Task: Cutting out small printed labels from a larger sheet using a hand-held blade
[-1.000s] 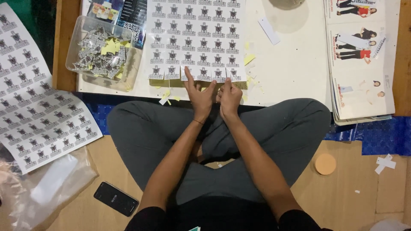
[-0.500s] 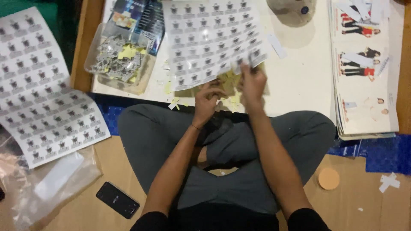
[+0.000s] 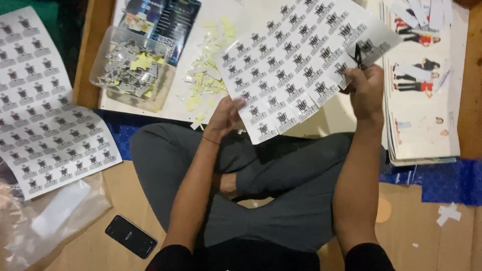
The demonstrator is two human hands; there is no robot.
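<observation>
A white sticker sheet (image 3: 301, 65) printed with rows of small black emblems is lifted off the low white table (image 3: 241, 15) and tilted, its right end higher. My left hand (image 3: 226, 118) grips its lower left edge. My right hand (image 3: 366, 90) pinches its right edge; a small dark thing shows at those fingers, and I cannot tell what it is. My crossed legs in grey trousers lie below the sheet.
A clear plastic tub (image 3: 133, 70) of cut stickers stands at the table's left, with yellow paper scraps (image 3: 208, 75) beside it. A second sticker sheet (image 3: 45, 110), a plastic bag (image 3: 45, 216) and a black phone (image 3: 131, 236) lie on the floor left. Printed figure sheets (image 3: 422, 100) are stacked right.
The sticker sheet has come up off the table and swung to the right. My hands, close together at its near edge before, have moved apart, the right one far to the right.
</observation>
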